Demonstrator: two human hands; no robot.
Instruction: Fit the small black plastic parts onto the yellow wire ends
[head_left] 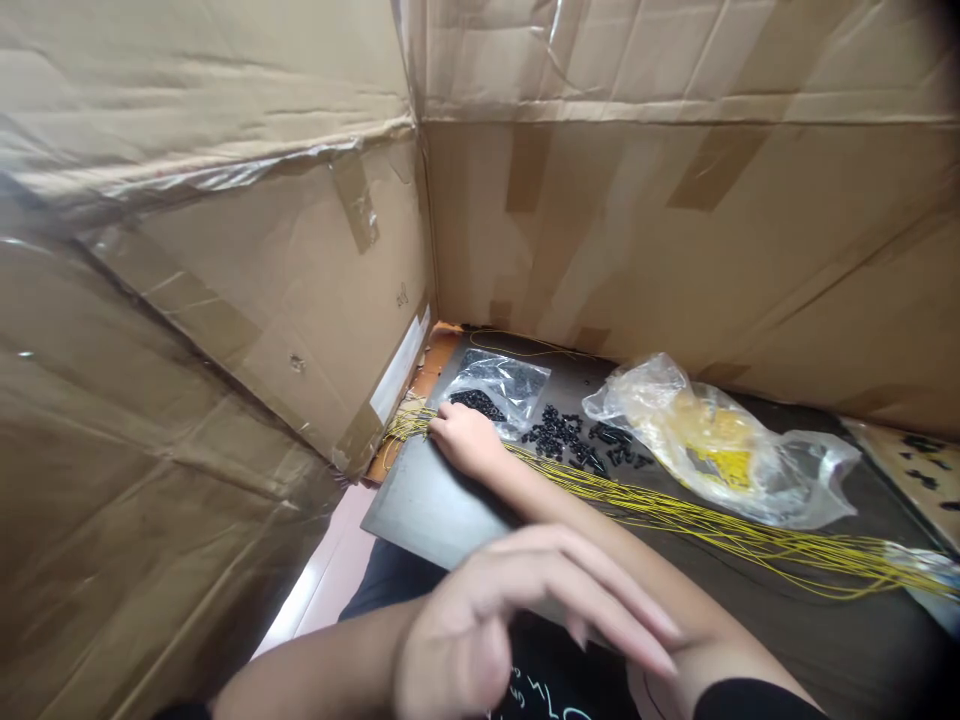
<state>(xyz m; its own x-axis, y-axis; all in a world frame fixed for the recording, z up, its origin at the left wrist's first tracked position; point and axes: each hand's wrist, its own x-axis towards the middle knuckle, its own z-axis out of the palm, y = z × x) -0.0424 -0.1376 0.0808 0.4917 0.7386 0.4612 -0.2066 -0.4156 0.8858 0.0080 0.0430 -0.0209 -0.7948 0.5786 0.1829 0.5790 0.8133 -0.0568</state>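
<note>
My right hand [466, 440] reaches across to the left end of the table, its fingers curled closed on a bundle of thin yellow wires [645, 500]. The bundle runs under my right forearm toward the right edge of the view, and its loose ends [409, 420] fan out beyond the fingertips. Close to the camera, my left hand [517, 600] is raised in front of my body, slightly blurred. Its fingers are stretched out with the thumb apart, and nothing shows in it. Beside the right hand lies a clear plastic bag [514, 385] with small black parts in it.
Loose black parts [559, 432] are scattered on the dark tabletop [442, 500]. A larger clear bag [652, 385] holds yellow pieces. More black parts lie on a brown board [892, 455] at right. Tall cardboard walls [600, 230] close off the back and left.
</note>
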